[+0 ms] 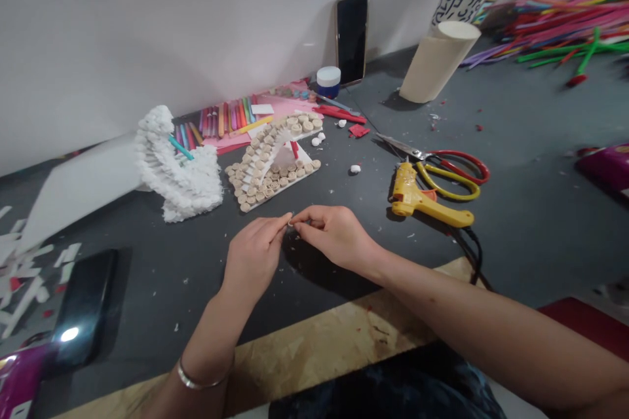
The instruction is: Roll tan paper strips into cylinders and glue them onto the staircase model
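My left hand (254, 254) and my right hand (339, 236) meet fingertip to fingertip just above the dark tabletop. Both are closed in a pinch around a tiny pale piece (291, 223), too small and covered to name. Just beyond them stands a small staircase model (275, 173) with beige paper coils on its base and upper landing and a red stick beside its steps. Left of it is a similar model (181, 183) covered in white crumpled bits, with a teal stick.
On the right lie a yellow glue gun (417, 200) with its cord and scissors (449, 167) with red and yellow handles. Behind are a phone (352, 38), a blue jar (328, 82), a beige cylinder (435, 65) and coloured pens (228, 119). Paper scraps (29, 275) and a black phone (86, 301) are left.
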